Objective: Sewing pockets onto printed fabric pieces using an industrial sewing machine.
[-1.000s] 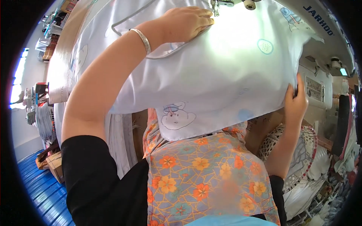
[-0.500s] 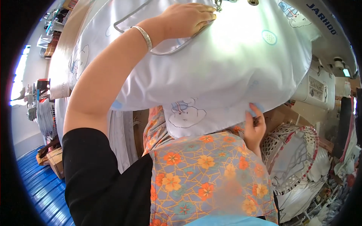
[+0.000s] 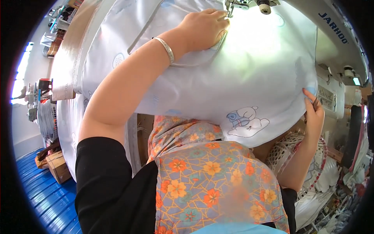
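Observation:
A wide sheet of white satiny fabric (image 3: 187, 91), printed with pale blue motifs and cartoon animals, covers the machine bed and hangs over my lap. My left hand (image 3: 205, 29), a silver bangle on its wrist, presses down with curled fingers on a layered, grey-edged part. Its fingertips are just left of the sewing machine's needle and presser foot (image 3: 230, 12); the thumb is hidden. At the fabric's right edge, my right hand (image 3: 314, 113) pinches the border between its fingers. A small dark object (image 3: 316, 103) shows by those fingers, too small to name.
The white sewing machine's arm (image 3: 335, 35) spans the upper right, its lamp lighting the fabric. Below my right forearm stands a white lattice basket (image 3: 286, 150) with a red-trimmed rim. A cardboard box (image 3: 60, 167) rests on the blue floor (image 3: 52, 204) at left.
My right hand has moved right and up along the fabric's border. The hanging part and its printed animal have shifted right. My left hand has moved slightly right and down, its fingers more curled.

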`<action>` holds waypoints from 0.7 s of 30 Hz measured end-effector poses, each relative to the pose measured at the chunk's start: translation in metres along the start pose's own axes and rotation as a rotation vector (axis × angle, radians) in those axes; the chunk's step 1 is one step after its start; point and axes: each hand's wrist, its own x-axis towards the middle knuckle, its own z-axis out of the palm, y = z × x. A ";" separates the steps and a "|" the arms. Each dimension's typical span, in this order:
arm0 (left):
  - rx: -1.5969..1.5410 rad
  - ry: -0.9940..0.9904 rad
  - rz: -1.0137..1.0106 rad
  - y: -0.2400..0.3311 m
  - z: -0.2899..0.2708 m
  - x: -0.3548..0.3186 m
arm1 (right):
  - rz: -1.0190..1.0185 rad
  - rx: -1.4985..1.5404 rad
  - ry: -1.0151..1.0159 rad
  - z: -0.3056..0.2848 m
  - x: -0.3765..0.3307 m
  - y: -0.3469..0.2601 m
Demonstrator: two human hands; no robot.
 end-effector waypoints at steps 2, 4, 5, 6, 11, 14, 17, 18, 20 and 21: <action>-0.014 0.006 -0.001 0.001 0.000 -0.005 | -0.042 0.023 0.076 0.005 -0.001 -0.001; -0.055 0.043 0.058 0.002 0.002 -0.010 | -0.207 -0.240 0.058 0.014 -0.015 0.001; -0.054 0.046 0.051 0.001 0.004 -0.012 | -0.370 -0.409 0.066 0.018 -0.026 0.003; -0.025 0.106 0.093 0.001 0.006 -0.013 | -0.388 -0.439 0.070 0.019 -0.033 0.003; -0.001 0.169 0.130 0.002 0.014 -0.015 | -0.095 -0.159 0.101 0.008 -0.038 -0.003; 0.005 0.165 0.097 0.005 0.014 -0.013 | -0.073 -0.181 0.092 0.006 -0.028 -0.008; 0.003 0.189 0.093 0.009 0.014 -0.013 | 0.071 -0.207 0.109 0.010 -0.028 -0.007; -0.022 0.157 0.076 0.010 0.014 -0.014 | -0.012 -0.256 0.122 0.012 -0.030 -0.005; -0.043 0.125 0.064 0.010 0.014 -0.014 | -0.093 -0.301 0.138 0.014 -0.037 0.000; -0.059 0.154 0.078 0.009 0.013 -0.014 | -0.121 -0.302 0.117 0.013 -0.042 0.002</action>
